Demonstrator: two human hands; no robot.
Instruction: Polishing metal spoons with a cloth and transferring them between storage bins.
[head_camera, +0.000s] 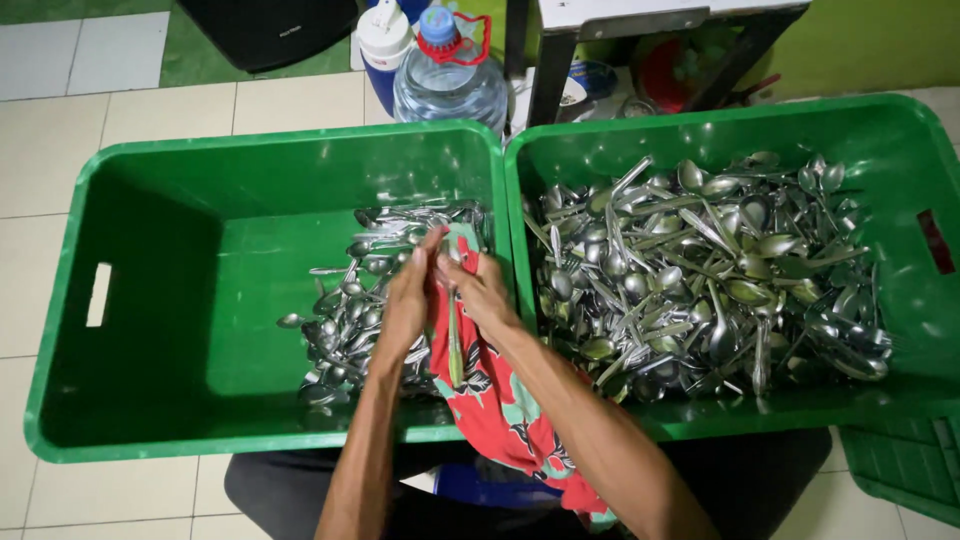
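Observation:
My left hand (408, 295) and my right hand (478, 288) meet over the right part of the left green crate (150, 200). Both grip a red floral cloth (500, 400) that hangs down toward my lap. A metal spoon (455, 345) lies wrapped in the cloth between my hands, its handle pointing down. Under my hands sits a smaller pile of spoons (350, 310) in the left crate. A large heap of spoons (700, 270) fills the right green crate (900, 140).
A clear water bottle (450, 75) with a blue cap and a white-and-blue flask (385, 45) stand on the tiled floor behind the crates. A table leg (550, 70) rises behind. Another green crate's corner (900, 470) sits at lower right.

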